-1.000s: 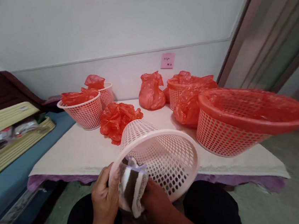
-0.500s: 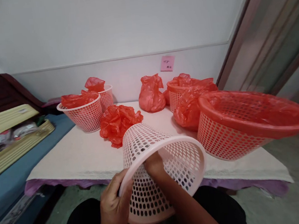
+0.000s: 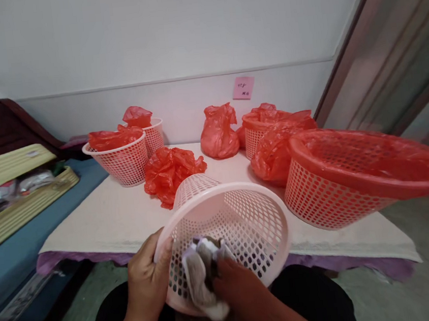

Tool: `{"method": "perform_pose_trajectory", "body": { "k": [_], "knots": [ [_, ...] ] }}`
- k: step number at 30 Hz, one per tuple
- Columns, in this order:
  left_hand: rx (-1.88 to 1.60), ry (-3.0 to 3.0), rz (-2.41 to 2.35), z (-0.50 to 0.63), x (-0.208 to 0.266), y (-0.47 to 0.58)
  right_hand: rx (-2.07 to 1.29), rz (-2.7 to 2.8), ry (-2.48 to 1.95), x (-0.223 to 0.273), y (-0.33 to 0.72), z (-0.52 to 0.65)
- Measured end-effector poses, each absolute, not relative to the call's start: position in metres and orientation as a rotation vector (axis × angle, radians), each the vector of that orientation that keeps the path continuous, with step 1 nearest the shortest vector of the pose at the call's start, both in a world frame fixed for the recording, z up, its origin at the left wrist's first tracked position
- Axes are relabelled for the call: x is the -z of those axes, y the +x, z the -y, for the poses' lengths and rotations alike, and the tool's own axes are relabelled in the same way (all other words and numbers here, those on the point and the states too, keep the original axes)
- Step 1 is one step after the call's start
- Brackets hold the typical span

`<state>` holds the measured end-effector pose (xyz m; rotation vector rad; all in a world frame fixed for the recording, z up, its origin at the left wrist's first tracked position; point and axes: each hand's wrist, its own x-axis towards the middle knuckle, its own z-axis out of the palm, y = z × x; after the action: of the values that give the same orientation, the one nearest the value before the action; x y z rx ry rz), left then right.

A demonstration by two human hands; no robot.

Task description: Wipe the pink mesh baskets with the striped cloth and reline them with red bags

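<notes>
A white mesh plastic basket (image 3: 258, 196) lies tipped over my lap at the table's front edge, its mouth facing me. My left hand (image 3: 146, 275) grips the basket's rim on the left, thumb inside and fingers round the outer wall. At the mouth, my right hand (image 3: 239, 285) is closed on a bunch of grey and white socks (image 3: 198, 274), blurred by motion. The socks hang down over the basket's lower rim. Part of the basket's inside is hidden behind the right hand and the socks.
A crumpled red plastic bag (image 3: 172, 172) lies just beyond the basket. A large red-lined basket (image 3: 325, 195) stands right, near a knotted red bag (image 3: 219, 134). Another white basket (image 3: 125, 165) holds red plastic at the left. A pink note (image 3: 243, 88) is on the wall.
My right hand has come back from deep inside the basket to its mouth, with socks now showing in it. The basket has tilted so more of its inside faces me.
</notes>
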<state>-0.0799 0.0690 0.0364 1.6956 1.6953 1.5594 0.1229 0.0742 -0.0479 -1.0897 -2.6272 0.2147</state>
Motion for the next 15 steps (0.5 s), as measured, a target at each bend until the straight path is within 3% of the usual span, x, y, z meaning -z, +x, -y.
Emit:
{"method": "perform_pose_trajectory", "body": {
  "k": [7, 15],
  "knots": [
    [-1.487, 1.658, -1.548, -0.085, -0.050, -0.079, 0.388, 2.579, -1.104, 0.067, 0.138, -0.044],
    [-1.526, 1.676, -1.676, -0.081, -0.039, -0.077, 0.145, 2.443, -1.052, 0.065, 0.118, -0.049]
  ]
}}
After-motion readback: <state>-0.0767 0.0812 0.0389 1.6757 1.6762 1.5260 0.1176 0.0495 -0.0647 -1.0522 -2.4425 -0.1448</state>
